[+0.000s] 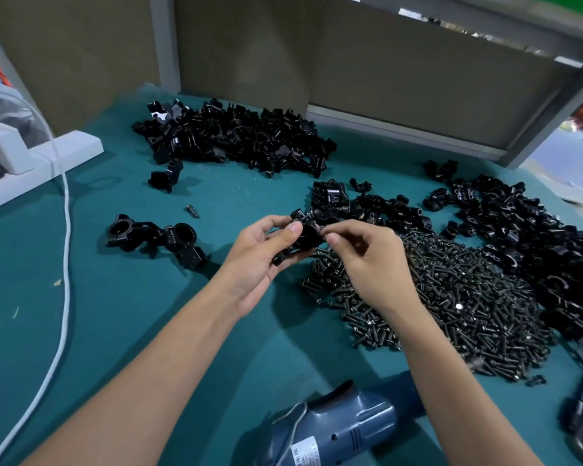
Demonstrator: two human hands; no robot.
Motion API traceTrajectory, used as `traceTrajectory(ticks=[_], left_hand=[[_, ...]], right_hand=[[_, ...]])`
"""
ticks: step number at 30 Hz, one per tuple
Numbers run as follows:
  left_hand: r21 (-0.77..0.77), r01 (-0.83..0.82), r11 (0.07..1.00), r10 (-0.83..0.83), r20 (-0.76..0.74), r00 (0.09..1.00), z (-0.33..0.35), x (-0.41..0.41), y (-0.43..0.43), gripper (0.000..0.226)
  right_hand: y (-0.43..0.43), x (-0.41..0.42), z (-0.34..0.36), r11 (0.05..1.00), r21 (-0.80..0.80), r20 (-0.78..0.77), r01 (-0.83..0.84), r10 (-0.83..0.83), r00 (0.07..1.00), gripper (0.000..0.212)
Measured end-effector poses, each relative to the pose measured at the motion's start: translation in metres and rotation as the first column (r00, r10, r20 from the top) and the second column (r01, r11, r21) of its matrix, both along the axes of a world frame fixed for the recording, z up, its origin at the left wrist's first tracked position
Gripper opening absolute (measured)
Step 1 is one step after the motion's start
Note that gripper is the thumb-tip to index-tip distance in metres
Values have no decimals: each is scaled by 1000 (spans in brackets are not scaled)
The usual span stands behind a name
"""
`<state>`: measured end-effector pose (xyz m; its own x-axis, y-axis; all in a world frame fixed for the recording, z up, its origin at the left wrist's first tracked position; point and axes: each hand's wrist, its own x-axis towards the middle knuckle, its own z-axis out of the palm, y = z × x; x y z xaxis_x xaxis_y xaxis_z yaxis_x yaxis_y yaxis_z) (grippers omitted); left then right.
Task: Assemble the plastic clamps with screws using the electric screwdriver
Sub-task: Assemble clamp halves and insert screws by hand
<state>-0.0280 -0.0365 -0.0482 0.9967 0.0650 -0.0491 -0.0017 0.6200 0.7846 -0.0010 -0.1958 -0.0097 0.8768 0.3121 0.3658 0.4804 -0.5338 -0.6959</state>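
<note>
1. Here, both bare forearms reach forward from the bottom edge and meet above the middle of the desk (132, 314), which has a teal cover.
2. The left hand (260, 260) is turned palm-up, fingers curled under a black plastic clamp (305, 235) and thumb pressed on top of it, so the clamp is held clear of the desk.
3. The right hand (371, 264) comes in from the right with thumb and forefinger pinched on a small part (323, 230) at the clamp's side. The other fingers are loosely curled, and the part is too small to make out.
4. Just under and to the right of the hands lies a broad heap of dark screws (451, 297), loose on the desk.
5. Black clamp pieces lie in two large piles: one pile at the back (236, 139), one pile along the right (535, 237), the latter touching the screws.
6. To the left of the hands sit a few joined clamps (155, 237), and a single loose screw (192, 210) lies beyond them.
7. The blue electric screwdriver (337, 428) lies on its side at the near edge, between the forearms and untouched.
8. A white cable (64, 230) curves down the left side of the desk.
</note>
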Motion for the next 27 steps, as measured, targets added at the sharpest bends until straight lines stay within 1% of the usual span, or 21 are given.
traceTrajectory(ticks=[1,3,5,8,12,14,16,19,23,27], left_hand=[[-2,2,1000,-2,3,1000,0,0,0,35],[-6,5,1000,-5,3,1000,0,1,1,36],[-12,12,1000,-12,1,1000,-1,1,2,37],[-20,26,999,-26,0,1000,-1,1,2,37],[-4,59,998,-59,6,998,0,0,3,37],[5,72,997,-72,3,997,0,-1,1,40],[16,77,997,-77,-4,997,0,-1,0,41],[20,79,997,-79,-13,997,0,-2,-2,37],[-36,93,995,-93,1,996,0,-3,-2,35],[-61,105,993,-106,-2,994,0,-3,-1,35]], right_hand=[[0,0,-1,1000,5,17,7,-7,1000,15],[-2,0,-2,997,74,53,37,-41,998,16],[-3,1,-2,992,113,51,54,-61,997,17],[-1,3,-2,996,81,-2,28,-27,1000,18],[-4,5,2,994,112,-105,16,-4,994,23],[-6,6,6,996,89,-144,12,1,990,27],[-8,7,9,999,31,-154,34,-29,988,27],[-9,7,11,997,-63,-120,51,-59,991,17],[-9,3,10,998,-56,-52,-6,3,999,19],[-8,3,12,993,-116,-54,-24,18,998,20]])
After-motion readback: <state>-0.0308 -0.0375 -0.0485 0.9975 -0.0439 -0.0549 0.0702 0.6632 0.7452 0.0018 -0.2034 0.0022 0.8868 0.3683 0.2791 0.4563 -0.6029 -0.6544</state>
